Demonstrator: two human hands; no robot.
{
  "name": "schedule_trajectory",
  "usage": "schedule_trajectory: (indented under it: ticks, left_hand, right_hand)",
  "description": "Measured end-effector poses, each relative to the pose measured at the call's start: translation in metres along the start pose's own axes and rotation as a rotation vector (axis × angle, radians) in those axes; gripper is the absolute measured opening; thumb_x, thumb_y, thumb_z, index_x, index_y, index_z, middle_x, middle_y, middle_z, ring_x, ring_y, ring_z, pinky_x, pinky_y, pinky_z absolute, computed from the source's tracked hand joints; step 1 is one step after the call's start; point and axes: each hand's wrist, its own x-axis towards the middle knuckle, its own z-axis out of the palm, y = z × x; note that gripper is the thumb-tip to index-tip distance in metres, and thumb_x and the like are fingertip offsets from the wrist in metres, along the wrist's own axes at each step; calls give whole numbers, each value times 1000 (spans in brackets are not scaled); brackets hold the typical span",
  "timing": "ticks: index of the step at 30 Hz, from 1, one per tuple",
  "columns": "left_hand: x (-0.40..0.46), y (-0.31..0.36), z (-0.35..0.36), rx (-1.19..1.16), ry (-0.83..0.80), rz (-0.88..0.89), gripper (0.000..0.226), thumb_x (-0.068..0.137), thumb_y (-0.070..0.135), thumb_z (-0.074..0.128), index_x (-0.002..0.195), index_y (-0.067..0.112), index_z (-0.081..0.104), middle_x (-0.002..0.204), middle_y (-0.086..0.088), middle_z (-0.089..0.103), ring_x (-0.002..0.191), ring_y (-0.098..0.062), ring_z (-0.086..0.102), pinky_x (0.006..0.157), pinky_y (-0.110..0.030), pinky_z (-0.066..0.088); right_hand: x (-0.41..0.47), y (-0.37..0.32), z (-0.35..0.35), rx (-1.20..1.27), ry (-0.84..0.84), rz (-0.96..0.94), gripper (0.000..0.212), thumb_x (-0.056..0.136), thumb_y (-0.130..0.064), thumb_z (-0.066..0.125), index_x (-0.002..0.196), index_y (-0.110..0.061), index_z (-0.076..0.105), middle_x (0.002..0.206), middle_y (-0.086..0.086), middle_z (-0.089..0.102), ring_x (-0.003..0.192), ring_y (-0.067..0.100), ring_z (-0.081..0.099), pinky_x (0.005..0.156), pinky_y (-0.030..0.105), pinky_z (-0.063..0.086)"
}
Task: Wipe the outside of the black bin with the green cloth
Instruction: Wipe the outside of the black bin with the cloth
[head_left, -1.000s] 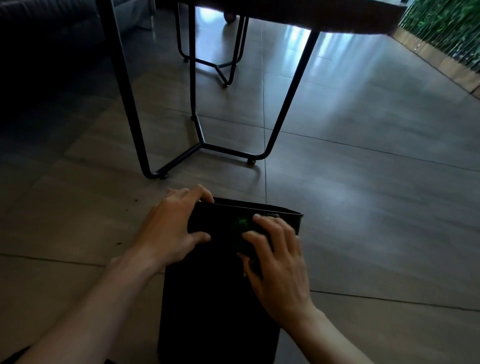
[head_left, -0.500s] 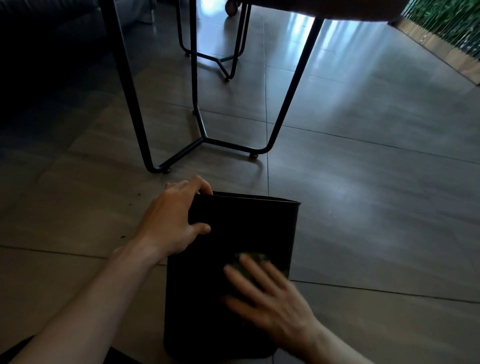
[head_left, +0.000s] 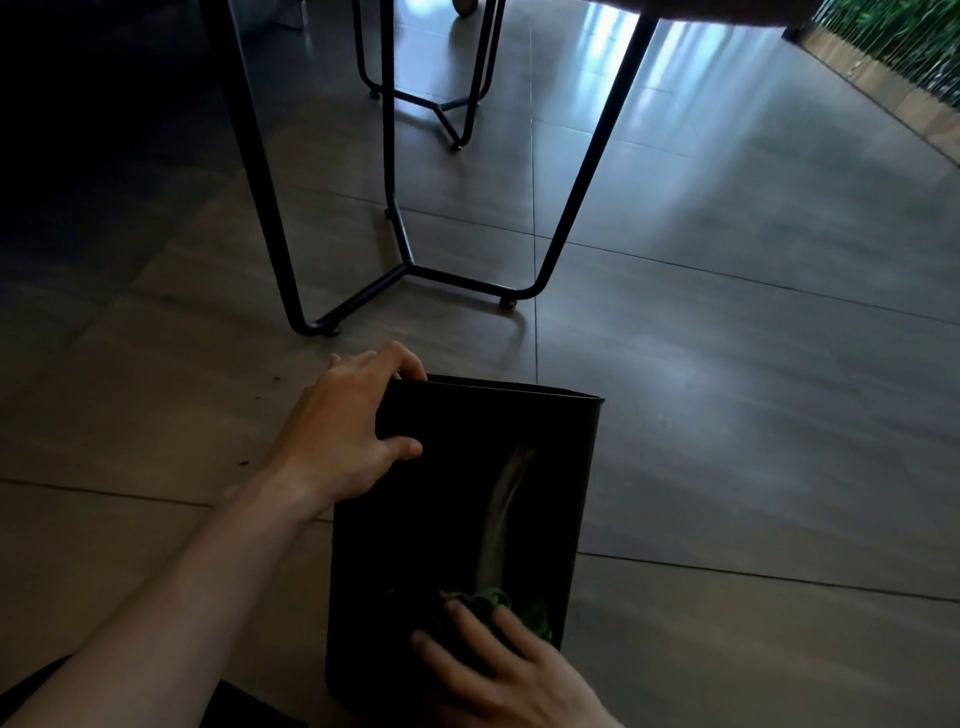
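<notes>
The black bin (head_left: 447, 499) lies tilted toward me on the tiled floor, its open rim pointing away. My left hand (head_left: 348, 431) grips the rim at its left corner, fingers curled over the edge and thumb on the near wall. My right hand (head_left: 504, 670) lies flat with spread fingers on the green cloth (head_left: 493, 605), pressing it against the bin's near wall close to the bottom. Only a small crumpled part of the cloth shows past my fingertips. A pale streak runs up the wall above the cloth.
Black metal table legs (head_left: 410, 265) stand on the floor just beyond the bin, with a second leg frame (head_left: 441, 109) farther back. A wooden border with green plants (head_left: 893, 47) runs along the far right. Grey floor tiles (head_left: 753, 415) spread to the right.
My right hand has slid the cloth down the bin's wall from near the rim to near the bottom. My left hand has kept its hold on the rim.
</notes>
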Motion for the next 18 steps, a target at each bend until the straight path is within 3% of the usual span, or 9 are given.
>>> schedule_trajectory:
  ticks: [2, 4, 8, 11, 13, 16, 18]
  left_hand:
    - [-1, 0, -1, -14, 2, 7, 60, 62, 27, 92, 103, 39, 51, 95, 23, 54, 93, -3, 51, 97, -40, 45]
    - [-1, 1, -1, -26, 3, 5, 59, 62, 26, 92, 104, 38, 52, 95, 23, 55, 94, -3, 51, 101, -43, 45]
    - [0, 2, -3, -37, -10, 17, 60, 62, 26, 93, 105, 38, 53, 95, 23, 56, 91, -1, 50, 102, -45, 45]
    - [1, 1, -3, -37, -16, 17, 60, 62, 27, 93, 104, 40, 52, 95, 21, 57, 90, -2, 50, 102, -45, 45]
    - [2, 1, -3, -35, -11, 11, 60, 62, 27, 93, 104, 40, 51, 97, 20, 57, 92, -4, 51, 101, -46, 47]
    - [1, 1, -3, -47, -3, 8, 60, 62, 27, 93, 103, 40, 51, 96, 23, 56, 88, 3, 50, 106, -52, 44]
    - [1, 2, -3, -51, -10, 16, 60, 62, 27, 92, 102, 40, 51, 95, 26, 54, 88, 7, 49, 107, -53, 43]
  right_hand:
    - [-4, 7, 0, -59, -5, -82, 36, 110, -20, 30, 132, -40, 52, 162, 0, 35, 140, 29, 44, 102, 37, 54]
    - [4, 30, -8, 14, 96, -16, 21, 103, -29, 50, 120, -41, 57, 158, 2, 41, 140, 33, 45, 102, 43, 52]
    - [44, 91, -33, 174, 331, 520, 45, 91, -25, 72, 134, -32, 57, 156, 9, 40, 143, 40, 40, 106, 54, 43]
    - [73, 103, -45, 226, 403, 802, 44, 94, -27, 65, 137, -27, 57, 154, 12, 43, 143, 41, 37, 109, 56, 39]
    - [73, 81, -36, 202, 361, 707, 44, 95, -30, 61, 139, -28, 55, 158, 11, 38, 147, 42, 32, 114, 57, 34]
    - [46, 27, -5, 144, 249, 290, 34, 102, -30, 54, 136, -32, 56, 165, 10, 30, 152, 43, 26, 120, 57, 29]
    - [23, 2, 10, 15, 121, 43, 38, 107, -28, 44, 143, -35, 48, 169, 11, 21, 154, 47, 16, 120, 56, 32]
